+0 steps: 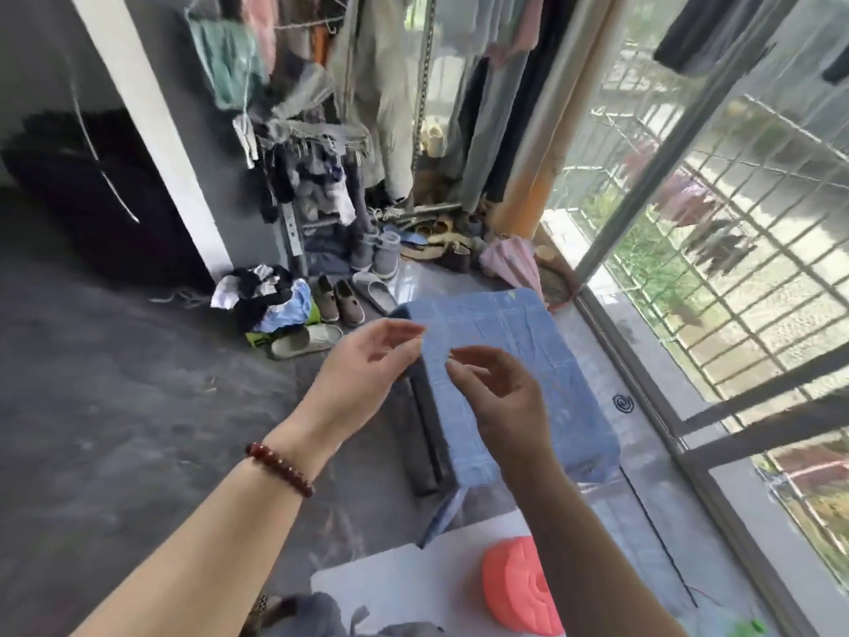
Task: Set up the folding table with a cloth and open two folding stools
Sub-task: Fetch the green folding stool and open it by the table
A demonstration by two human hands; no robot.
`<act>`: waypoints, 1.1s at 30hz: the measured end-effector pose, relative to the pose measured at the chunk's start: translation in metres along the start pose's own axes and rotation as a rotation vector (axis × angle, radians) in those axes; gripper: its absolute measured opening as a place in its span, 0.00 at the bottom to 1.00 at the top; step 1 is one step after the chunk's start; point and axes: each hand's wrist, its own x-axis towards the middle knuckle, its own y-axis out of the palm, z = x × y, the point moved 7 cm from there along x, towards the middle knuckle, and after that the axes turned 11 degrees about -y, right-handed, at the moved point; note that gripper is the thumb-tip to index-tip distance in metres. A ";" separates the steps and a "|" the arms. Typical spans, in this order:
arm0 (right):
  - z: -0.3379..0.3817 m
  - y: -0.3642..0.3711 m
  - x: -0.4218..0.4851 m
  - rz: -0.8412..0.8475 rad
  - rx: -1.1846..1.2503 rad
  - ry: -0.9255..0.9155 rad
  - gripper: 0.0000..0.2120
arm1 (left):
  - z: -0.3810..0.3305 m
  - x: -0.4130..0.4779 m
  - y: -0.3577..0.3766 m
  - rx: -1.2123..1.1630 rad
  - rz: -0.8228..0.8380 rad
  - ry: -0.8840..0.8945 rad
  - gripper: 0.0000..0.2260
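A blue cloth (528,360) is draped over the small folding table, whose dark side panel (427,434) shows below the cloth's left edge. My left hand (367,365) hovers at that left edge with relaxed fingers, its fingertips close to the cloth. My right hand (500,402) floats above the cloth's middle, fingers loosely bent and holding nothing I can see. A coral round folded stool (514,590) lies on a white board (413,586) at the bottom of the view. No second stool is visible.
Shoes and slippers (340,305) and a heap of clothes (266,296) lie on the floor beyond the table. A laundry rack (312,144) stands behind them. A barred window (716,268) runs along the right. A mosquito coil (623,403) lies by the sill.
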 end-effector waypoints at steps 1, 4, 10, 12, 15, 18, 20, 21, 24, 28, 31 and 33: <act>0.002 0.025 0.004 0.036 0.014 -0.008 0.07 | 0.001 0.001 -0.024 -0.014 -0.030 0.003 0.07; 0.010 0.107 0.015 0.181 0.056 -0.039 0.08 | 0.003 0.001 -0.098 -0.041 -0.134 0.021 0.07; 0.026 0.270 0.025 0.445 0.130 -0.071 0.02 | 0.011 -0.012 -0.241 -0.067 -0.365 0.055 0.08; 0.031 0.316 0.021 0.508 0.144 -0.074 0.02 | 0.017 -0.022 -0.285 -0.089 -0.458 0.048 0.07; 0.036 0.373 0.013 0.589 0.169 -0.094 0.01 | 0.033 -0.040 -0.344 -0.116 -0.586 0.014 0.06; 0.035 0.428 0.003 0.694 0.195 -0.082 0.01 | 0.050 -0.061 -0.394 -0.169 -0.706 -0.016 0.07; 0.033 0.465 -0.004 0.766 0.205 -0.069 0.03 | 0.060 -0.073 -0.423 -0.209 -0.785 -0.023 0.07; 0.033 0.484 -0.007 0.804 0.212 -0.068 0.04 | 0.065 -0.079 -0.437 -0.232 -0.820 -0.025 0.07; 0.033 0.540 -0.013 0.901 0.242 -0.052 0.05 | 0.079 -0.090 -0.478 -0.292 -0.914 -0.044 0.07; 0.032 0.617 -0.001 0.963 0.278 -0.030 0.10 | 0.091 -0.091 -0.540 -0.352 -1.020 -0.065 0.07; 0.036 0.679 0.017 1.020 0.274 -0.044 0.10 | 0.089 -0.082 -0.593 -0.370 -1.106 -0.071 0.08; 0.044 0.719 0.030 1.068 0.263 -0.070 0.07 | 0.080 -0.072 -0.627 -0.387 -1.148 -0.061 0.08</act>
